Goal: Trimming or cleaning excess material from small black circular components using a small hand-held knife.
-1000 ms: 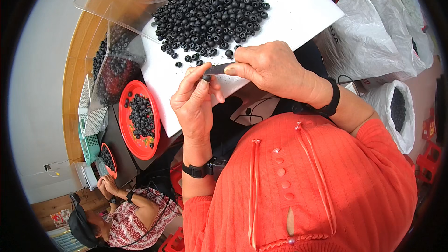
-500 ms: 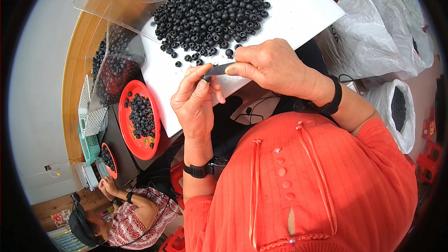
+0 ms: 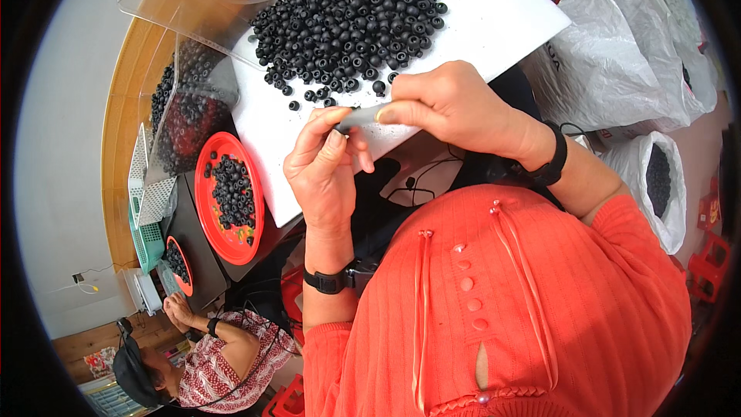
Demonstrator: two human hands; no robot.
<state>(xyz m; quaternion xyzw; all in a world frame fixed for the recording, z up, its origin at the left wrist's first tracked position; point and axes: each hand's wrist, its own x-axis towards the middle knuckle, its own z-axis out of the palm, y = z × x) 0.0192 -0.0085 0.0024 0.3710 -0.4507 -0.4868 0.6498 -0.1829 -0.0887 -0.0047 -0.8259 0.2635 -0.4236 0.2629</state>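
Note:
My left hand (image 3: 320, 181) pinches a small round black piece (image 3: 342, 130) between thumb and fingertips, its other fingers curled loosely. In my right hand (image 3: 455, 108) is a short grey knife (image 3: 364, 116), its blade laid against that piece and its handle hidden in my grip. Just beyond both hands spreads a large pile of small round black pieces with hollow openings (image 3: 347, 23), lying on a white board (image 3: 502, 8). A few loose ones sit at the pile's near edge.
Left of the board, a red plate (image 3: 202, 193) holds more black pieces, beside a clear plastic bin (image 3: 166, 147). White plastic bags (image 3: 610, 54) and an open white sack (image 3: 675, 208) stand at right. A co-worker (image 3: 224, 355) sits lower left near a smaller red plate (image 3: 187, 287).
The knife blade has turned a little, and its face now looks lighter. My right hand has shifted very slightly; my left still pinches the black piece.

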